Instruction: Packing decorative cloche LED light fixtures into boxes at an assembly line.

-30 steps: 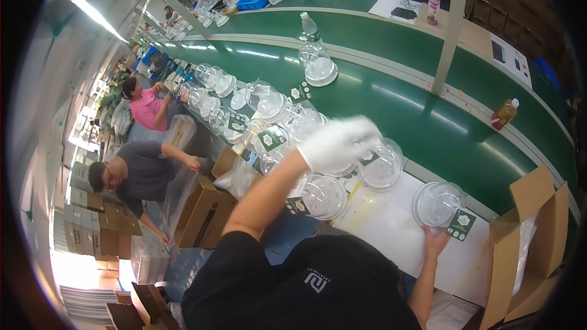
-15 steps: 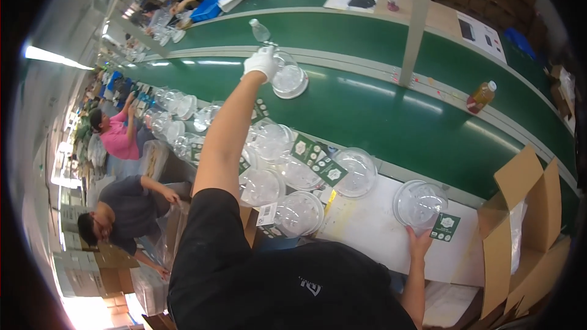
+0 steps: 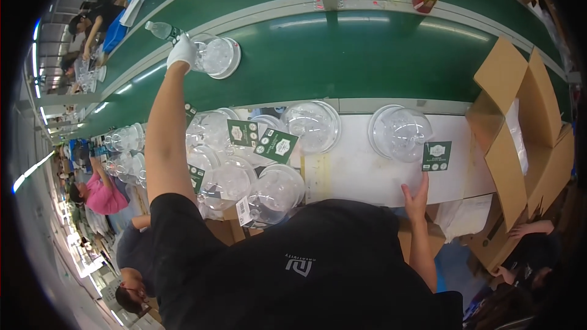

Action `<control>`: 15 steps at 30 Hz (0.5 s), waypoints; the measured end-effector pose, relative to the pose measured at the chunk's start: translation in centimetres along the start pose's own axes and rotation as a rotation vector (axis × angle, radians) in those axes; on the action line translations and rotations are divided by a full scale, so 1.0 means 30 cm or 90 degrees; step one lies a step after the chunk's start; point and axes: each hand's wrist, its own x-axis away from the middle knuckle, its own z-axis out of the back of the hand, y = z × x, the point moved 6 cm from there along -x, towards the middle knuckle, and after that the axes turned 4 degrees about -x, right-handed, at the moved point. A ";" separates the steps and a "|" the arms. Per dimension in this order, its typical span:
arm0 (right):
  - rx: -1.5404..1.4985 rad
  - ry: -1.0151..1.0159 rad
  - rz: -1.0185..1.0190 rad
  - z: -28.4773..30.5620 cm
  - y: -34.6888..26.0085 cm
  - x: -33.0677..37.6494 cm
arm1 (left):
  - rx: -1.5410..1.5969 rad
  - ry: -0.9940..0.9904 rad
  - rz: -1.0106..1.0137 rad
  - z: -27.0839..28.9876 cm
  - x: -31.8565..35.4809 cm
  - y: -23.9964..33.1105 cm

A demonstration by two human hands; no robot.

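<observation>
Two hands in view, well apart. Left hand (image 3: 182, 53), white glove, arm stretched over the green surface (image 3: 342, 55): grip closed round the neck of a clear domed unit (image 3: 215, 55), just below its bottle-shaped top (image 3: 160, 29); fingers partly hidden, can't tell how tight. Unit is on the green surface. Right hand (image 3: 417, 198), bare: grip open, thumb and finger spread, holding nothing, just below a green card (image 3: 436, 156) on another clear dome (image 3: 400, 134); can't tell if fingertip touches card. That dome is on the white tabletop (image 3: 348, 174), between a clustered batch of clear domes (image 3: 227, 182) on the left and an open carton (image 3: 509, 177) on the right.
</observation>
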 end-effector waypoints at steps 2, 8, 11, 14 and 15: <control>0.065 0.039 -0.018 0.056 -0.046 0.041 | 0.169 -0.016 0.007 0.068 0.083 0.389; -0.015 -0.155 -0.002 0.046 -0.165 0.066 | 0.136 0.316 -0.085 0.710 0.522 0.443; -0.116 -0.221 0.018 0.016 -0.296 0.080 | 0.268 0.436 -0.161 1.012 0.856 0.459; -0.298 -0.279 0.046 -0.019 -0.428 0.094 | 0.473 0.448 -0.195 1.199 1.146 0.501; -0.436 -0.283 0.052 -0.023 -0.480 0.102 | 0.522 0.448 -0.239 1.223 1.217 0.532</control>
